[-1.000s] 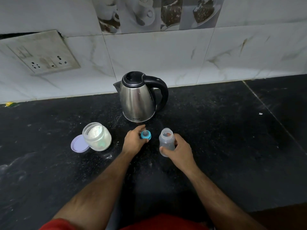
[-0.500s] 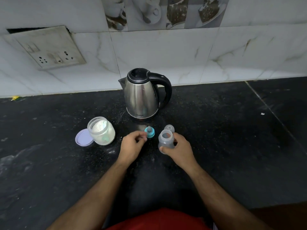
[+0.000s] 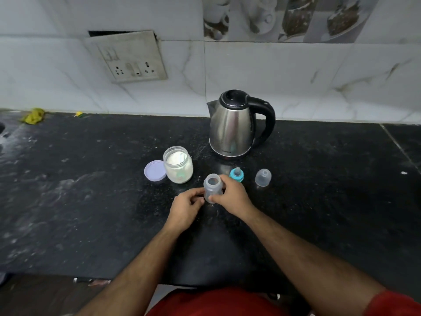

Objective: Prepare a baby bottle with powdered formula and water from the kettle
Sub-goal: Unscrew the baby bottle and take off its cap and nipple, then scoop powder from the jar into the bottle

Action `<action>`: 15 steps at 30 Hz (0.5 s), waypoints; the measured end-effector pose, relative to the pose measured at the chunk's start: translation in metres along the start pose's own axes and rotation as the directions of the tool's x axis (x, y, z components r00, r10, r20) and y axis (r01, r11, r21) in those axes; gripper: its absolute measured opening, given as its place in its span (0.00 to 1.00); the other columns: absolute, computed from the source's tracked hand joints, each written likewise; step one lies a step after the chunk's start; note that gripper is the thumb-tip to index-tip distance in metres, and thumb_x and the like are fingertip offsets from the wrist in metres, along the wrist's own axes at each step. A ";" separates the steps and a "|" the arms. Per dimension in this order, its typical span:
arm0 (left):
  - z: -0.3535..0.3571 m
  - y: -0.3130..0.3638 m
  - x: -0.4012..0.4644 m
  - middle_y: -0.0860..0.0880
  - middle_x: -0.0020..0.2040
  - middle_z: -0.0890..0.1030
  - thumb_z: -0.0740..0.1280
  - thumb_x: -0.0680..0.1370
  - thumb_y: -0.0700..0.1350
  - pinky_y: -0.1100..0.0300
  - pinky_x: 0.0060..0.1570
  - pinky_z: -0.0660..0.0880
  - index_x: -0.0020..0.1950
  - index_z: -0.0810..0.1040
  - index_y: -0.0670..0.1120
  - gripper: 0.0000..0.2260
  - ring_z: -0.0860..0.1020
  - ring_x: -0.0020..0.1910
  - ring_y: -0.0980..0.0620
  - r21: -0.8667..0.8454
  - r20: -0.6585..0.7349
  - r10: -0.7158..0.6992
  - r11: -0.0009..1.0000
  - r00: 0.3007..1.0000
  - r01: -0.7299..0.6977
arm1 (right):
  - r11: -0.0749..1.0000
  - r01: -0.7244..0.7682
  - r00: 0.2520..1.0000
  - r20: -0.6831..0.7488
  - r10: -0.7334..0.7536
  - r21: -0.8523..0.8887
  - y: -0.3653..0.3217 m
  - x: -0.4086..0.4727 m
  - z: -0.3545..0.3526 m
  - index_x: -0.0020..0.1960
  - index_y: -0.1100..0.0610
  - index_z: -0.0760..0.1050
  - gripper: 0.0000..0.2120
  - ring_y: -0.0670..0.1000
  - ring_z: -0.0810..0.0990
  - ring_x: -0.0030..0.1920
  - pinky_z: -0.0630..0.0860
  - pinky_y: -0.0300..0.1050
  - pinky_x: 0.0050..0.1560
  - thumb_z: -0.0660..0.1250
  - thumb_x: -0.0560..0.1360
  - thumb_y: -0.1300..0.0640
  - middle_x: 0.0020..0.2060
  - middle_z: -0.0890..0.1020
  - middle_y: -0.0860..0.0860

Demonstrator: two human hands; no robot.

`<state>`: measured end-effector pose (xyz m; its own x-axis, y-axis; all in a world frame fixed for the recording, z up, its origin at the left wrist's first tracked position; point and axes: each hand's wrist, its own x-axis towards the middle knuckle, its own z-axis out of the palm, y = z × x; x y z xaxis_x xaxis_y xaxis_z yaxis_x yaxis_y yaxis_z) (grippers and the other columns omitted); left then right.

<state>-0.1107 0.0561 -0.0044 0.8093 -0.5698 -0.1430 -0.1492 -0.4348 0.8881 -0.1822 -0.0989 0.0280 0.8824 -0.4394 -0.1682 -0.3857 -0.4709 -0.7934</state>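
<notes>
Your left hand (image 3: pixel 185 212) has let go of the teat ring (image 3: pixel 237 174), now touches the open bottle (image 3: pixel 213 187) your right hand (image 3: pixel 231 197) grips; powder next.

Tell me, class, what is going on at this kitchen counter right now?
A person is getting a baby bottle ready. The right hand grips the open, empty-looking bottle standing on the black counter, and the left hand touches its lower side. The teal teat ring and the clear cap lie beside it. The powder jar stands open, its lilac lid next to it. The kettle stands behind, untouched.
</notes>
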 end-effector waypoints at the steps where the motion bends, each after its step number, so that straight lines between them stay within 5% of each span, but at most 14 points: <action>1: -0.004 -0.002 0.002 0.58 0.48 0.86 0.69 0.76 0.36 0.57 0.56 0.78 0.58 0.83 0.53 0.16 0.82 0.45 0.63 0.002 0.004 -0.006 1.000 1.000 0.006 | 1.000 0.004 1.000 0.002 -0.004 -0.014 -0.003 0.002 0.003 0.57 0.55 0.77 0.22 0.48 0.81 0.51 0.77 0.45 0.55 0.78 0.64 0.58 0.50 0.83 0.47; 9: -0.013 -0.008 0.010 0.56 0.49 0.86 0.70 0.75 0.37 0.55 0.58 0.77 0.62 0.81 0.51 0.17 0.83 0.47 0.58 0.106 0.068 -0.027 0.994 0.997 0.020 | 0.994 -0.041 0.999 -0.002 0.041 -0.105 -0.007 0.008 0.012 0.59 0.56 0.76 0.24 0.50 0.81 0.53 0.77 0.46 0.56 0.78 0.65 0.57 0.51 0.83 0.49; 15: -0.025 -0.009 0.002 0.55 0.51 0.84 0.72 0.76 0.41 0.56 0.59 0.77 0.61 0.81 0.47 0.14 0.81 0.46 0.59 0.021 -0.069 -0.036 0.999 0.997 0.037 | 0.976 -0.047 0.998 0.034 0.056 -0.212 -0.016 0.000 0.004 0.74 0.56 0.65 0.35 0.55 0.72 0.69 0.70 0.53 0.68 0.72 0.70 0.53 0.69 0.73 0.55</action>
<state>-0.0935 0.0761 -0.0021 0.8516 -0.5041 -0.1439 -0.1307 -0.4699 0.8730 -0.1753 -0.0881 0.0389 0.8681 -0.4389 -0.2319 -0.4755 -0.6011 -0.6423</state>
